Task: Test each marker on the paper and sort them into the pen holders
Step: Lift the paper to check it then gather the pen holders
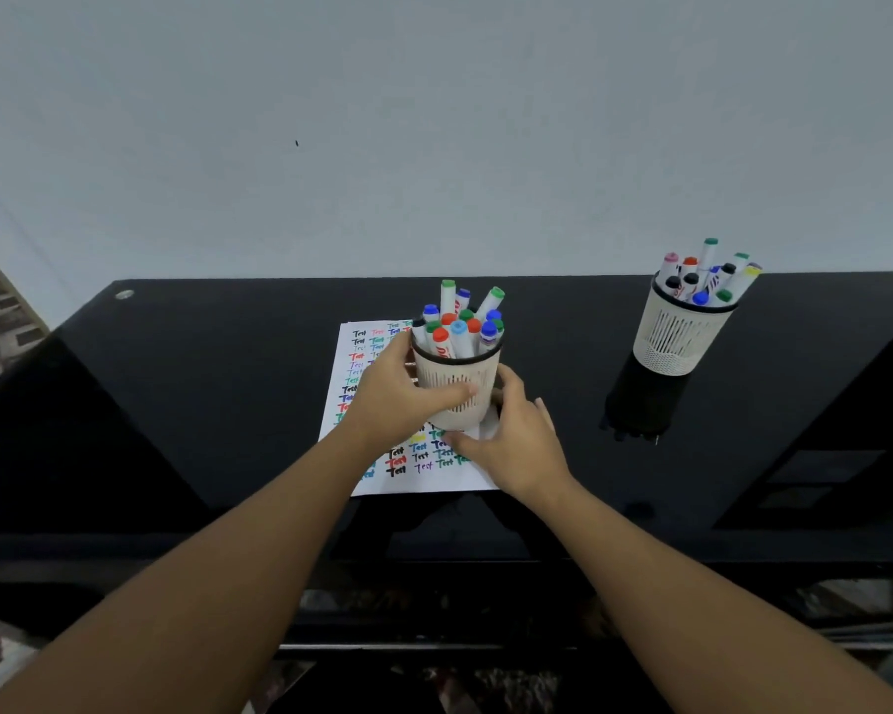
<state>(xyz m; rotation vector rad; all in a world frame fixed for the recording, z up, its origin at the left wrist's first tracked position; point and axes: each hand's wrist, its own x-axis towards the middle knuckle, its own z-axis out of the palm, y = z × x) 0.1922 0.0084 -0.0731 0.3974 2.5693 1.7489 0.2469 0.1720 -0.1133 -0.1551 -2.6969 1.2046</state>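
Fingers of left hand (400, 391) gripping pen holder (457, 389) (full), right hand (516, 440) beside

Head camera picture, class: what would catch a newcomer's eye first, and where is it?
First, the pen holder crammed with capped markers at the table's middle, gripped by the left hand while the right hand rests at its base. Under it lies the paper, covered with the word "Test" in many colours. A second pen holder, also full, stands apart at the far right.
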